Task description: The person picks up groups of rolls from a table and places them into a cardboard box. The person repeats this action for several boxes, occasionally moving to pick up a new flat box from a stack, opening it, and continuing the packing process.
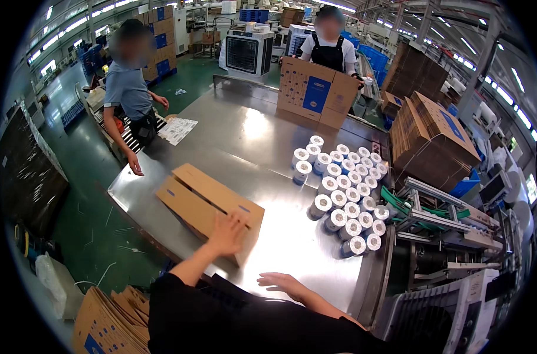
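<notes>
A brown cardboard box (206, 203) lies on the metal table (221, 138), its two top flaps folded in with a dark gap between them. My left hand (227, 232) rests on the near flap with its fingers spread. Over the table's near edge hovers my right hand (285, 285), fingers stretched out and holding nothing. Farther right, a group of white-topped rolls in blue-and-white wrapping (345, 194) stands upright on the table, apart from both hands.
Across the table a person in a black apron (328, 50) holds an upright carton (312, 91). Another person in a blue shirt (130, 88) stands at the left, beside a paper sheet (177, 130). Stacked flat cartons (436, 133) and a metal conveyor frame (439, 212) flank the right side.
</notes>
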{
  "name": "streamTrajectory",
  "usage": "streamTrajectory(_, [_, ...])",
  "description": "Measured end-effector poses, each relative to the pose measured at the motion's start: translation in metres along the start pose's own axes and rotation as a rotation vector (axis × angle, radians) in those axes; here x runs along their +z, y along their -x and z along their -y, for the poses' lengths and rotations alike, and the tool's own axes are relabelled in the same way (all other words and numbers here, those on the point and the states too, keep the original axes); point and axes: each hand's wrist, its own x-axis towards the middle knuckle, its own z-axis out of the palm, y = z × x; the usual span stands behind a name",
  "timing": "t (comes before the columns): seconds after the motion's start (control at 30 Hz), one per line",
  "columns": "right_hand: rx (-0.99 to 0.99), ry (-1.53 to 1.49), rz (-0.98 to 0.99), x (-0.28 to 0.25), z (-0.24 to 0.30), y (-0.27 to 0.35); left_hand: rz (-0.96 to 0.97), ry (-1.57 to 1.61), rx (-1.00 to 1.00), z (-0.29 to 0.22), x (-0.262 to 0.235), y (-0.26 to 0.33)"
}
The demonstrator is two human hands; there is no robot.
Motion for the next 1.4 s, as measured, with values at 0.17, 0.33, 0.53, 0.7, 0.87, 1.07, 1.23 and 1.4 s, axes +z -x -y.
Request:
streamTrajectory(0.17, [0.129,0.161,-0.105,-0.017,-0.034,0.028,-0.501,-0.237,-0.824,0.069,-0.044,0.036])
streamTrajectory(0.33, [0.108,0.232,-0.181,-0.045,-0.080,0.035,-0.296,-0.280,-1.128,0.076,-0.057,0.169])
streamTrajectory(0.53, [0.194,0.768,-0.008,-0.070,-0.117,0.035,0.009,-0.223,-1.717,0.056,-0.044,0.343])
streamTrajectory(0.7, [0.294,0.990,0.075,-0.079,-0.154,0.029,0.266,0.177,-1.840,0.014,0.011,0.483])
streamTrajectory(0.87, [0.353,0.888,-0.043,-0.106,-0.198,0.033,0.033,0.000,-1.814,-0.007,0.021,0.496])
streamTrajectory(1.07, [0.319,0.863,-0.051,-0.120,-0.223,0.036,0.041,-0.020,-1.887,0.024,0.000,0.519])
streamTrajectory(1.23, [0.317,1.047,-0.228,-0.134,-0.237,0.037,-0.033,-0.027,-1.820,0.096,0.017,0.525])
streamTrajectory(1.4, [0.456,0.983,-0.232,-0.104,-0.208,0.032,-0.145,0.123,-1.731,0.171,0.001,0.554])
